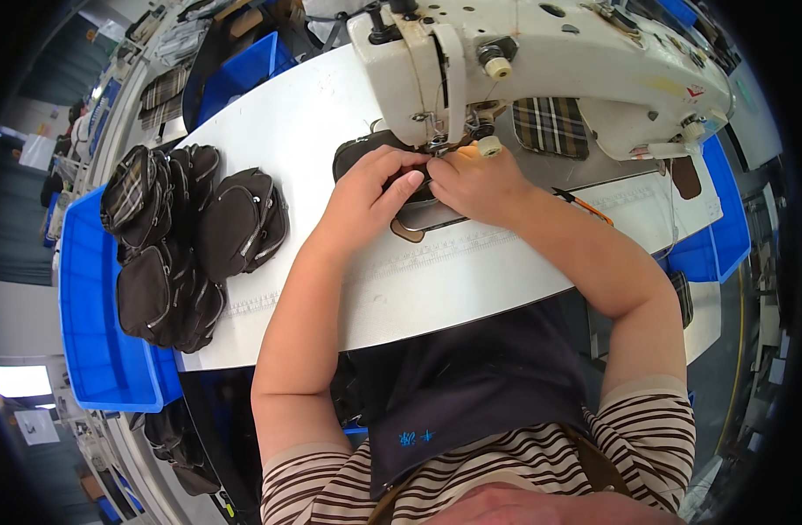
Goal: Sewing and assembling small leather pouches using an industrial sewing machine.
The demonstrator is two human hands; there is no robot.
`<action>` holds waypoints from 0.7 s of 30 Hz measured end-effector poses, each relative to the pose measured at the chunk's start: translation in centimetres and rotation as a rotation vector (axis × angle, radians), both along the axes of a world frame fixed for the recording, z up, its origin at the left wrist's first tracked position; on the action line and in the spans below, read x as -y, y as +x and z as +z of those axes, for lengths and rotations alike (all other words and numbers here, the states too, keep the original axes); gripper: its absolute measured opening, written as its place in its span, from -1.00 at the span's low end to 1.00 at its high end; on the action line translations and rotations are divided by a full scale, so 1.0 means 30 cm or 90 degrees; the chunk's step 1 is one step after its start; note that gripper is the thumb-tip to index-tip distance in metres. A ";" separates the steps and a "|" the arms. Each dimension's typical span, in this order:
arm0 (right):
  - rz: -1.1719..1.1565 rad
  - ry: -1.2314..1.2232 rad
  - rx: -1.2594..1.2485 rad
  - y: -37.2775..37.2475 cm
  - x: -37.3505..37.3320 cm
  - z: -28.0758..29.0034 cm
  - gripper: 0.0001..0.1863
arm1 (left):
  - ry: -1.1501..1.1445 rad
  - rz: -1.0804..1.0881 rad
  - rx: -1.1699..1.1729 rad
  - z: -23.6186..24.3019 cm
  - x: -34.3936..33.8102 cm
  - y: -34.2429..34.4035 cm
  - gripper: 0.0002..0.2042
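Under the needle area of a white industrial sewing machine (pixel 550 44), a dark fabric piece (pixel 355 157) lies on the machine bed. My left hand (pixel 379 188) is on its near side, fingers bent over it and thumb angled toward the needle. My right hand (pixel 478 184) grips the same piece just right of there, fingertips bunched beside the presser foot and partly hiding it. Behind my right hand is a plaid fabric piece (pixel 550 127). An orange-handled tool (pixel 585 206) lies to the right of my right wrist.
Piles of dark pouches (pixel 239 223), some plaid, sit left on the white table (pixel 418 280) and over a blue bin (pixel 104 341). Another blue bin (pixel 244 74) stands behind; a third (pixel 725 210) is at right. A printed ruler strip runs along the table.
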State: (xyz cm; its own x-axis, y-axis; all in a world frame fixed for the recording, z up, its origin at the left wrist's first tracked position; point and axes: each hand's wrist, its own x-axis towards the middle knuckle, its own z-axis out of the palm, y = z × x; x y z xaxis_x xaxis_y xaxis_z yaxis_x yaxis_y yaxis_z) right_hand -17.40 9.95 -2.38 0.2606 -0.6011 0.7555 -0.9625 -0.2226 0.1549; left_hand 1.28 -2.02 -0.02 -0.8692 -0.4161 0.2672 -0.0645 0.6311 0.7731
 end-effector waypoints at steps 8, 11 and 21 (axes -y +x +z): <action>0.050 0.091 -0.121 -0.037 -0.023 -0.010 -0.87 | -0.132 -0.028 0.060 0.009 -0.005 -0.013 -0.70; 0.075 0.091 -0.142 -0.049 -0.021 0.004 -0.88 | -0.226 -0.006 0.056 0.018 -0.019 -0.025 -0.75; 0.121 0.252 0.016 -0.062 -0.098 0.001 -0.72 | -0.014 -0.018 0.094 0.017 0.018 -0.027 -0.83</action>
